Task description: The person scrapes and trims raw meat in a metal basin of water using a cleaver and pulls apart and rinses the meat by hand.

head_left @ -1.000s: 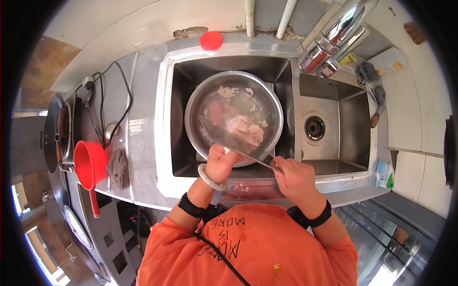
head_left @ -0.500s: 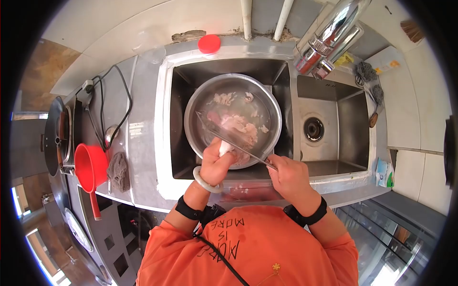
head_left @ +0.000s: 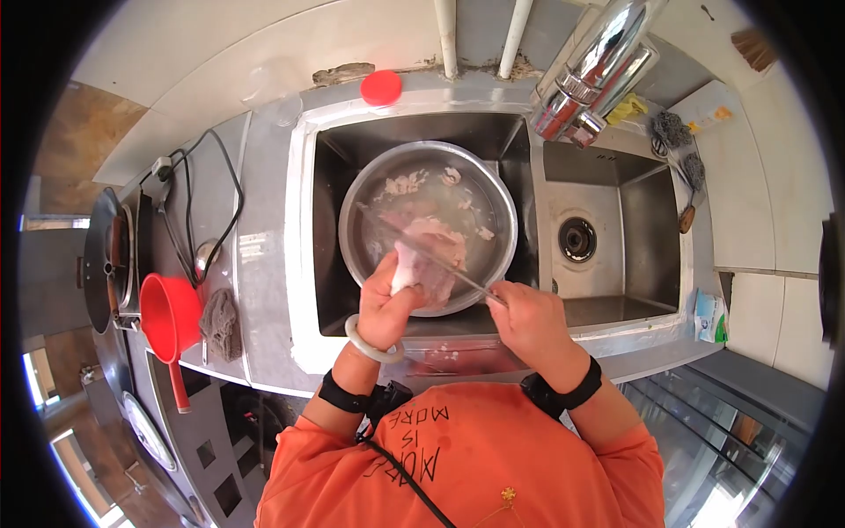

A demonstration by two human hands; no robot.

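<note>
My left hand (head_left: 385,308) is closed around a pale pink piece of raw meat (head_left: 407,267), held over the near side of a round metal basin (head_left: 346,224). My right hand (head_left: 532,324) grips the handle of a knife (head_left: 471,281). Its long blade runs diagonally up and left across the meat, close to my left fingertips. Cloudy water fills the basin, and loose meat pieces (head_left: 406,183) lie in it. The basin stands in the larger sink bowl (head_left: 330,290). How deep the blade sits in the meat I cannot tell.
To the right is a smaller sink bowl (head_left: 638,220) beneath a chrome faucet (head_left: 585,84). A red lid (head_left: 381,88) lies on the back rim. On the left counter are a red ladle-like scoop (head_left: 169,312), a grey cloth (head_left: 220,326) and a black cable (head_left: 238,176).
My left hand has drawn slightly back and left, lifting more of the meat into view. The knife has shifted slightly left and stays across the meat.
</note>
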